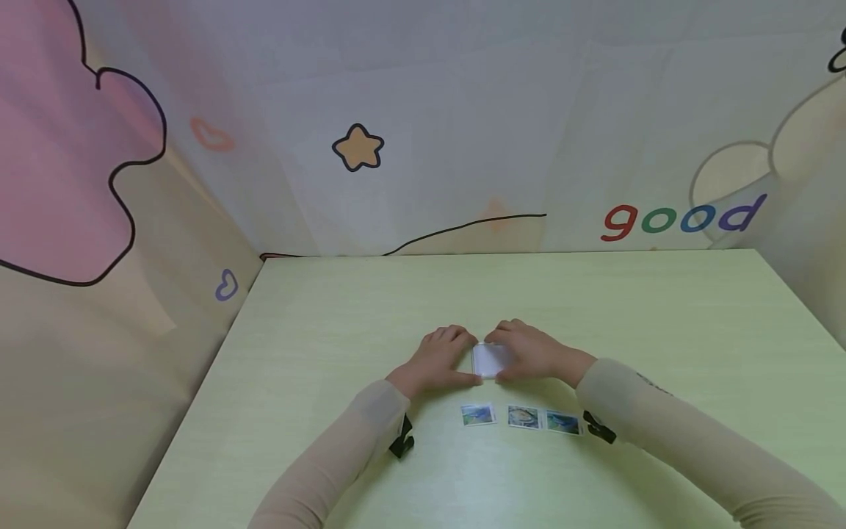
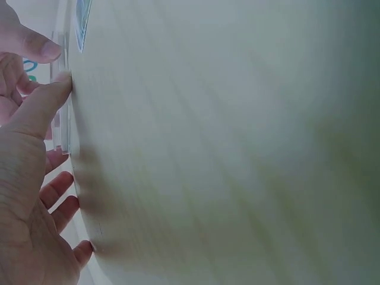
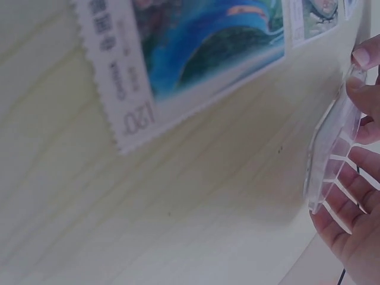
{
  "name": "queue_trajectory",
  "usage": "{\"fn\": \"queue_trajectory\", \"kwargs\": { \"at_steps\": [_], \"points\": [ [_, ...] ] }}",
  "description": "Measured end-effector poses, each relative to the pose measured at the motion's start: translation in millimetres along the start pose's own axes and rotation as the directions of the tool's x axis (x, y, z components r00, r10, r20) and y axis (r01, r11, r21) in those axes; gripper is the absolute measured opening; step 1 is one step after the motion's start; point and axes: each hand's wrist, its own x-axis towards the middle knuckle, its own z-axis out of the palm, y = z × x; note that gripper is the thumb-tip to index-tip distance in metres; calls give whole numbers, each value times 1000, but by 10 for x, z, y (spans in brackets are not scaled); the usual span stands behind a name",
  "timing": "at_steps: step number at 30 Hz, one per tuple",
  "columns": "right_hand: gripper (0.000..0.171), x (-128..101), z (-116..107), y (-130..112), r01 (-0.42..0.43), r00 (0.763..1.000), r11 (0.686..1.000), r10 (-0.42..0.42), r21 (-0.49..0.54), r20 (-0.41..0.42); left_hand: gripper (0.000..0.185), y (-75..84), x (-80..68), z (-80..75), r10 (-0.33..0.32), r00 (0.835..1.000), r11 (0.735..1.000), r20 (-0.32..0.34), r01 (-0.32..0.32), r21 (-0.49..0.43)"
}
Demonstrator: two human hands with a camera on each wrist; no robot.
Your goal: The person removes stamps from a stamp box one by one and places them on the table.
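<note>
A small clear plastic case (image 1: 490, 360) lies flat on the pale green table (image 1: 330, 330), held between both hands. My left hand (image 1: 456, 358) pinches its left edge, thumb at the near corner and fingers over the far side. My right hand (image 1: 522, 354) grips the right edge the same way. In the left wrist view the thumb (image 2: 41, 101) presses on the case's thin edge (image 2: 62, 122). The right wrist view shows the ribbed case (image 3: 332, 148) against my fingers (image 3: 350, 208). Three stamps (image 1: 477, 414) (image 1: 523, 416) (image 1: 563, 422) lie in a row just nearer me.
The closest stamp (image 3: 196, 53) has a blue-green picture and a perforated white border; a second stamp (image 3: 320, 18) lies beyond it. Cartoon-printed walls (image 1: 357, 147) close the table in at the back and on both sides.
</note>
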Motion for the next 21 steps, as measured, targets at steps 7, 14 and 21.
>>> {"fn": "queue_trajectory", "kwargs": {
  "at_steps": [7, 14, 21],
  "points": [
    [58, 13, -8, -11, 5, 1000, 1000, -4, -12, 9, 61, 1, -9, -3, -4, 1000, 1000, -7, 4, -13],
    [59, 19, -4, -21, 0, 1000, 1000, 0, -1, 15, 61, -5, -8, 0, 2, 1000, 1000, -10, -2, -16],
    [59, 47, 0, -19, 2, 1000, 1000, -2, -6, 18, 62, -15, 5, 9, 6, 1000, 1000, -18, -6, -15]
  ]
}}
